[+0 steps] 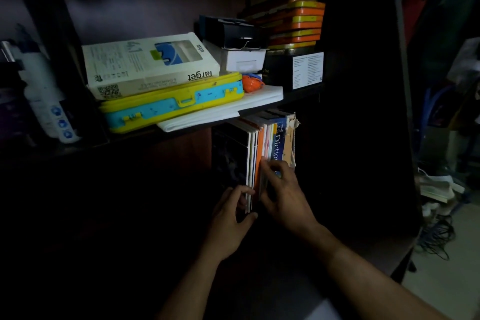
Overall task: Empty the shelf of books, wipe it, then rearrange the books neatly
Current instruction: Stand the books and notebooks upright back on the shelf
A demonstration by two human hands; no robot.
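Orange, white and blue upright book spines (265, 148) fill the dark lower shelf (181, 148) — left hand (233, 215) pinches the outer covers, right hand (281, 189) curls over the middle spines. Best squeeze the row together, then slide it out level.

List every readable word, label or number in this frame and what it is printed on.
"target": side of the white box, upside down.
"Diction", cut off by the right hand: blue book spine.
"Pro": black box.
Fine print and QR code on both boxes: too small to read.

Two bare forearms — no sleeves, watch or rings — left hand (230, 218), right hand (284, 192).
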